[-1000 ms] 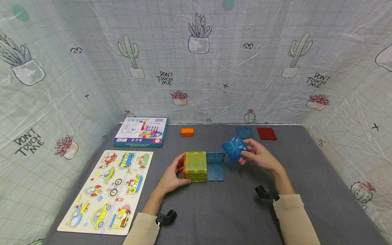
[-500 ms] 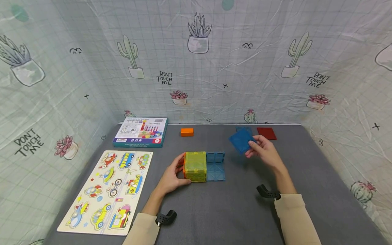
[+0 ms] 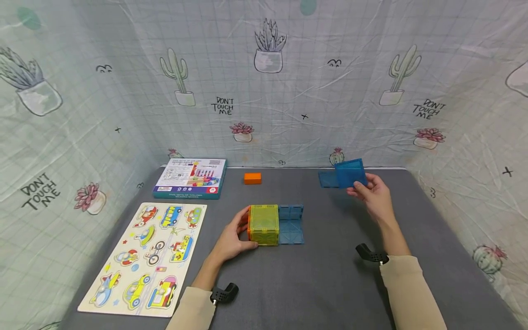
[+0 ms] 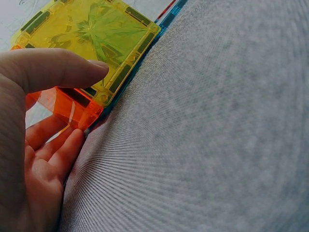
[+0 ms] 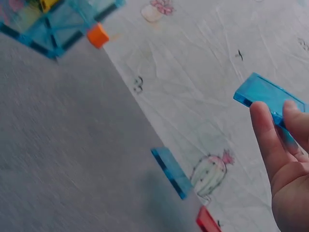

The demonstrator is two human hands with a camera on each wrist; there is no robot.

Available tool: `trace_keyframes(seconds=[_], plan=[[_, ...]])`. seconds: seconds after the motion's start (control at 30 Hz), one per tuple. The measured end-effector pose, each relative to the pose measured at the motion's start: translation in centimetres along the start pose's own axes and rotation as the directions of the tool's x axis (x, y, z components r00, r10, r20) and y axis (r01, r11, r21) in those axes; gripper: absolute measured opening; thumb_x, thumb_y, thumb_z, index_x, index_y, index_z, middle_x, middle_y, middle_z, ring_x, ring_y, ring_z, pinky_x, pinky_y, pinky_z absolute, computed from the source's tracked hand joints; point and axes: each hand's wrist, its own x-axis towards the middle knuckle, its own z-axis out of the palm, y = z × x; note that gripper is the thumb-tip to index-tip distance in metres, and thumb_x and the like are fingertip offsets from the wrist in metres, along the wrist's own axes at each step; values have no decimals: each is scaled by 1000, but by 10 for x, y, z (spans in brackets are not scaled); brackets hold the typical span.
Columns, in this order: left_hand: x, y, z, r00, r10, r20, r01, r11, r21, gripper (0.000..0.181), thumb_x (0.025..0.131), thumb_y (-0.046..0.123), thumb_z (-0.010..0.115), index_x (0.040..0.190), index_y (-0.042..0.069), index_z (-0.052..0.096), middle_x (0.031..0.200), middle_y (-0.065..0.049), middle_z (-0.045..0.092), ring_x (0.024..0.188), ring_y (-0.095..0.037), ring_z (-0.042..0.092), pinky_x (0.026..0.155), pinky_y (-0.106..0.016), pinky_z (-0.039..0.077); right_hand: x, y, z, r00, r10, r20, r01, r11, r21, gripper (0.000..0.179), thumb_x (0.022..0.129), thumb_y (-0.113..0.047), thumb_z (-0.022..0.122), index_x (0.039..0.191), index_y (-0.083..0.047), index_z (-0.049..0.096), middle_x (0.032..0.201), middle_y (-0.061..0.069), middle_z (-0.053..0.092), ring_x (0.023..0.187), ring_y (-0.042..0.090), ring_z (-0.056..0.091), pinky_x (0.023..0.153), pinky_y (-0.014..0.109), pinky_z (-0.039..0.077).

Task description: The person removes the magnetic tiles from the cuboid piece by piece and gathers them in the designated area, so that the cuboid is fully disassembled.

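Observation:
My left hand [image 3: 230,239] grips the left end of a box built of see-through magnetic tiles [image 3: 264,224], with a yellow top and front and an orange left side. In the left wrist view, the thumb lies across the yellow face [image 4: 87,29] and the fingers are at the orange side [image 4: 65,106]. Blue tiles [image 3: 290,231] join the box's right side, one flat and one standing at the back. My right hand [image 3: 375,197] pinches a blue magnetic tile [image 3: 349,174], raised and tilted near the back edge of the table. The held tile also shows in the right wrist view [image 5: 270,96].
A loose blue tile [image 3: 327,179] lies at the back; a red tile [image 5: 207,220] beside it is hidden in the head view. Further left are an orange block [image 3: 252,178], a boxed toy set [image 3: 189,178] and a wooden vehicle puzzle board [image 3: 144,256]. A printed cloth [image 3: 303,137] rises behind.
My right hand has moved right and toward the back with the blue tile, turning it, so it now covers the red tile in the head view. The left hand and the tile box stay put.

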Motion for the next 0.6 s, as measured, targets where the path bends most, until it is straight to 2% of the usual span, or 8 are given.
trace_keyframes(seconds=[0.17, 0.27, 0.47, 0.53, 0.6], plan=[[0, 1, 1, 1000, 0, -5, 0, 1000, 7, 109, 68, 6, 87, 157, 31, 29, 152, -5, 48, 140, -24, 47, 116, -44, 43, 9, -4, -15, 997, 24, -71, -22, 1000, 22, 41, 93, -5, 67, 129, -1, 47, 105, -3, 70, 78, 9, 76, 76, 26, 61], [0, 1, 1, 1000, -1, -7, 1, 1000, 0, 109, 68, 5, 87, 157, 31, 29, 152, -5, 48, 140, -24, 47, 116, -44, 42, 14, -8, -23, 986, 66, -156, -63, 998, 22, 40, 91, -8, 70, 125, -6, 50, 104, -4, 68, 77, 8, 75, 74, 25, 61], [1, 0, 2, 1000, 6, 6, -6, 1000, -12, 109, 69, 4, 87, 157, 30, 28, 153, -5, 47, 141, -24, 46, 117, -41, 42, 21, -6, -39, 925, 152, -349, -176, 984, -39, 36, 90, -11, 71, 118, -16, 50, 97, -9, 65, 71, 3, 71, 66, 18, 61], [1, -1, 1, 1000, 2, 7, -1, 1000, -10, 109, 69, 5, 87, 157, 32, 28, 153, -4, 47, 140, -22, 46, 117, -34, 42, 23, -3, -43, 905, 177, -388, -200, 980, -19, 36, 91, -8, 70, 117, -18, 48, 95, -9, 64, 69, 2, 70, 65, 18, 61], [1, 0, 0, 1000, 0, 7, 0, 1000, -9, 109, 69, 5, 87, 157, 31, 28, 153, -4, 47, 140, -22, 46, 117, -33, 42, 24, -2, -45, 886, 206, -415, -217, 976, 22, 38, 91, -4, 69, 116, -19, 46, 93, -8, 64, 67, 4, 71, 64, 19, 61]])
